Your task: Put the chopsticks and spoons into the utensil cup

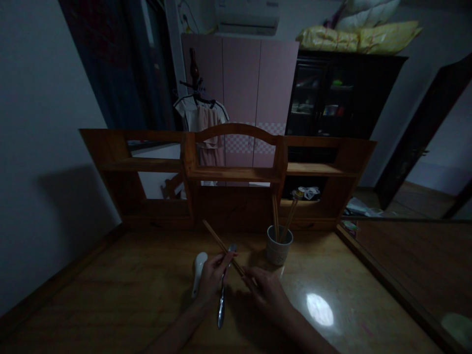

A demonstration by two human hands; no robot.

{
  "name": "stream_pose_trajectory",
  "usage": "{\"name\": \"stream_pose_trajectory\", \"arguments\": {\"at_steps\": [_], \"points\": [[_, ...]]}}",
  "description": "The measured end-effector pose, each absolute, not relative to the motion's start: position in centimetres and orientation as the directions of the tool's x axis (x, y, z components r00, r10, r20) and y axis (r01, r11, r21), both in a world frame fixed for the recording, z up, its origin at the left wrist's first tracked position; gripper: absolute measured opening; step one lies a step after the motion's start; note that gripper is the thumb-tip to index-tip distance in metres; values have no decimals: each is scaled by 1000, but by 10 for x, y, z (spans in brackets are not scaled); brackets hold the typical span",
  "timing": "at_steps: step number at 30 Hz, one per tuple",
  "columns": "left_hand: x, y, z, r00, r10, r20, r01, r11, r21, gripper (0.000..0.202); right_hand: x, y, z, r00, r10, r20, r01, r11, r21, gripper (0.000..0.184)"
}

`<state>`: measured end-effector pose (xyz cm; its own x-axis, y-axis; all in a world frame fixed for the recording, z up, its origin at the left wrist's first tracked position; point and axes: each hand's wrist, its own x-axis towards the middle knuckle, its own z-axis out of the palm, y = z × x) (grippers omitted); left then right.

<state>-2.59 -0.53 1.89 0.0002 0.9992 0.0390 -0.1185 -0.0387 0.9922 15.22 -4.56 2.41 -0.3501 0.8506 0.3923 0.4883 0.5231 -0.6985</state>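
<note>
Dim room, wooden table (147,295). My right hand (267,290) grasps the chopsticks (221,243) at their near end, with the long axis running away-left. My left hand (213,278) pinches mid-length. The cup (279,253) stands nearer my right hand.

On the surface (147,295), a cup (279,248) holding chopsticks (275,216) stands before the shelf unit (236,172); left of it are a metal spoon (222,300) and, seemingly, a soup spoon (198,270) farther left.
</note>
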Motion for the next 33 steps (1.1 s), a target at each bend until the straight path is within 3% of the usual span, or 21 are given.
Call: {"name": "stream_pose_trajectory", "arguments": {"at_steps": [8,19,33], "points": [[-26,0,12,6,999,-32,-192,32,981,47,153,-43,22,-327,877,352,486,476,-733,31],[-25,-1,14,-36,998,-51,-110,47,993,46,153,-43,20,-319,896,309,527,438,-728,37],[-28,3,3,-44,998,-53,-75,50,996,48,151,-42,16,-344,874,342,523,481,-704,26]]}}
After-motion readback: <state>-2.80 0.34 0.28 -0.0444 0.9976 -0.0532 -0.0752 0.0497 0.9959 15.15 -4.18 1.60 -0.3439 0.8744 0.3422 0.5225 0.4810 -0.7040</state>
